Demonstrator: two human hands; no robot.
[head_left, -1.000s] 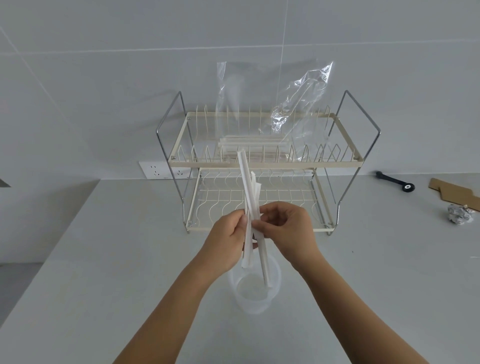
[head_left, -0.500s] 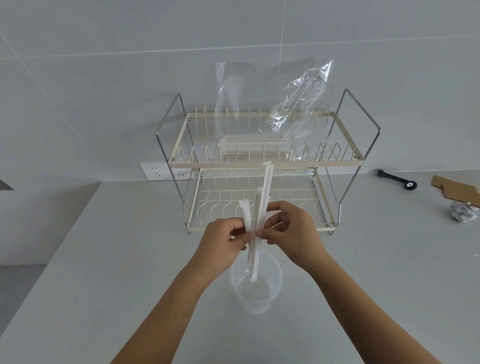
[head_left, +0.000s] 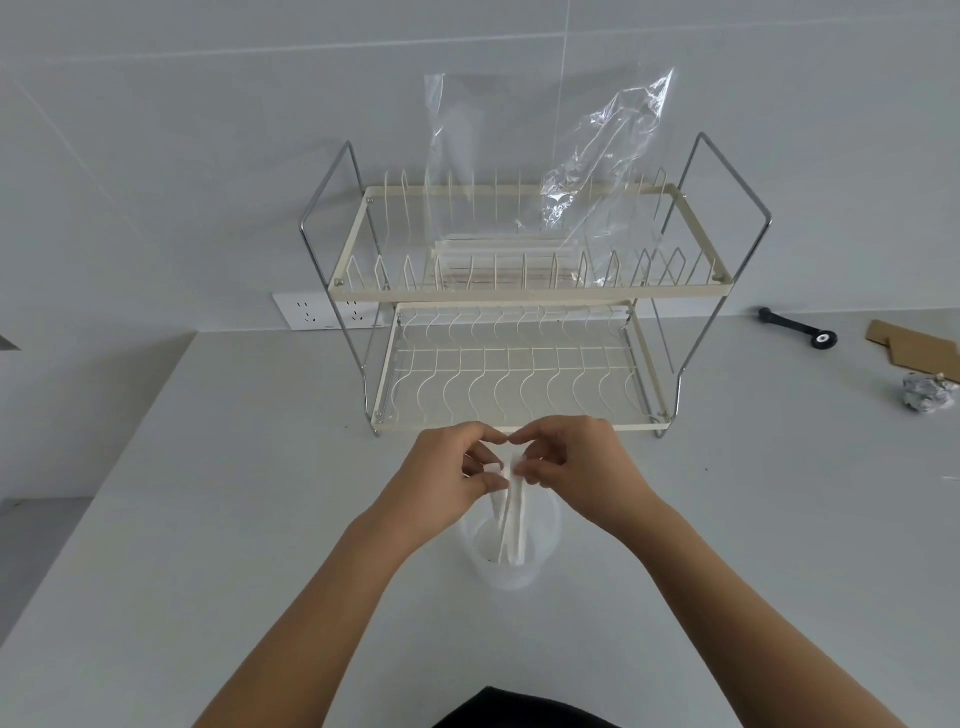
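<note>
Countertop (head_left: 208, 519): pale grey, left edge running diagonally toward the lower left, with bare surface on both sides of the forearms.
Two-tier dish rack (head_left: 519, 299): stands at the back against the tiled wall. A clear plastic bag (head_left: 608, 150) rises from its top tier.
Left hand (head_left: 447, 478) and right hand (head_left: 576, 467): meet just in front of the rack's lower front rail, fingers curled. Each pinches the upper ends of the wrapped straws (head_left: 511, 525) between thumb and fingertips. Index fingertips almost touch above the bundle.
Clear cup (head_left: 511, 579): upright on the counter directly below the hands.
Straws: lean slightly, lower ends inside the cup.
Far right, well apart: cardboard piece (head_left: 914, 345), black tool (head_left: 797, 328), foil ball (head_left: 927, 397).
</note>
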